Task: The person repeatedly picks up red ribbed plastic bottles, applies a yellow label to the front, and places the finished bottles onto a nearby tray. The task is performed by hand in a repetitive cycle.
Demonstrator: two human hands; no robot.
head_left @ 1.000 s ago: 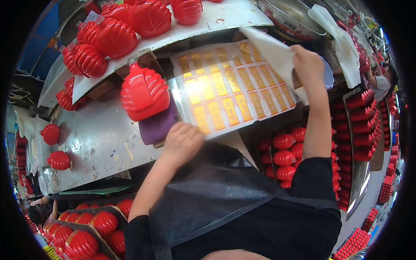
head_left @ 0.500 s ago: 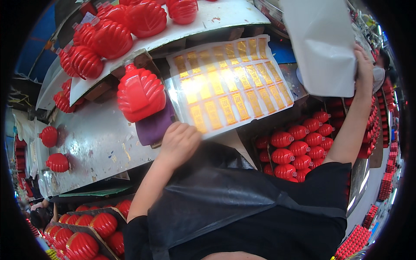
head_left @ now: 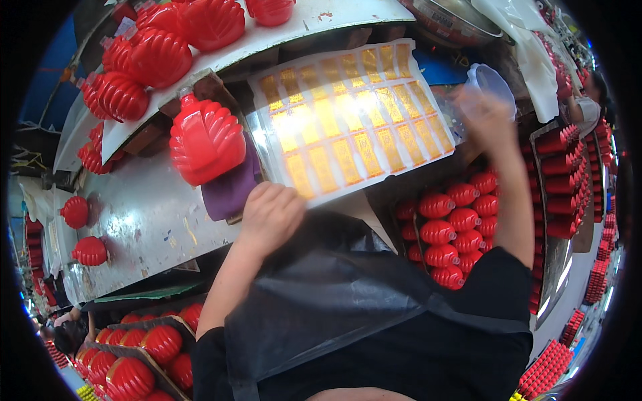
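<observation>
A white sheet of gold labels [head_left: 348, 154], laid out in rows, lies tilted in front of me under a bright glare. My left hand [head_left: 273, 212] is closed at the sheet's near left corner; its fingertips are hidden, so what it grips cannot be made out. Just past the sheet's right edge, my right hand [head_left: 487, 115] is smeared by motion beside a translucent plastic tub [head_left: 493, 79]. Left of the sheet, a red ribbed bottle [head_left: 207, 144] leans on a purple cloth [head_left: 232, 186].
More red bottles stand on a white shelf board [head_left: 294, 47] at the back. Cartons of red bottles [head_left: 438, 232] sit to the right and at lower left. White backing paper [head_left: 535, 63] droops at the upper right, near a metal basin [head_left: 458, 20].
My right hand has let go of the large white paper, which now hangs farther back. That hand has come inward to the tub. My left hand has stayed near the sheet's corner.
</observation>
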